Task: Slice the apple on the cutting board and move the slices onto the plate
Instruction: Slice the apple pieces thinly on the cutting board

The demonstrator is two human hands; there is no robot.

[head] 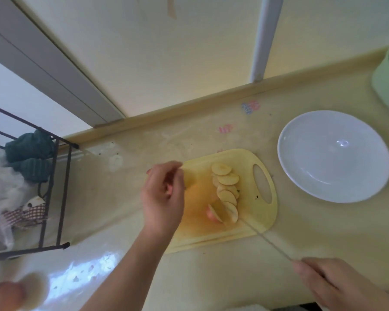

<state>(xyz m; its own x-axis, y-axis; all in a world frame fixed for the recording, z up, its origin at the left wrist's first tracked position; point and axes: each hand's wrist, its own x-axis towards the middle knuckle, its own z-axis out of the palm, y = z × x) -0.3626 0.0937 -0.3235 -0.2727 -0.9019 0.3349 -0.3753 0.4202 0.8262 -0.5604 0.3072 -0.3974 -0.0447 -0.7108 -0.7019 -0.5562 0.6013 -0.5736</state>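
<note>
1. Blurred at the lower-left corner, closest to the lens, sits what looks like a cut apple piece (8,295) on the counter (121,221); it is too smeared to be sure. If it belongs to the job, it could be forgotten there, well apart from the board.
2. Right hand (332,281) is wrapped around the handle of a knife (265,237), whose thin blade runs up onto the near right edge of the yellow cutting board (263,221). The tip lies just beside the fruit, so a careless sweep could scatter the slices or nick the other hand.
3. Left hand (164,194) hovers over the board's left part, fingers loosely curled; I cannot tell whether it pinches anything. Reaching in while the blade is this close is the main hazard.
4. Apple slices (226,187) lie fanned in an overlapping row down the board's middle, with an uncut end wedge (213,213) leaning against the nearest ones. That small, rounded remnant may roll under the knife.
5. White plate (334,156) stands bare to the right of the board, apart from it. Slices carried across that gap could drop onto the counter, being thin and probably wet.
</note>
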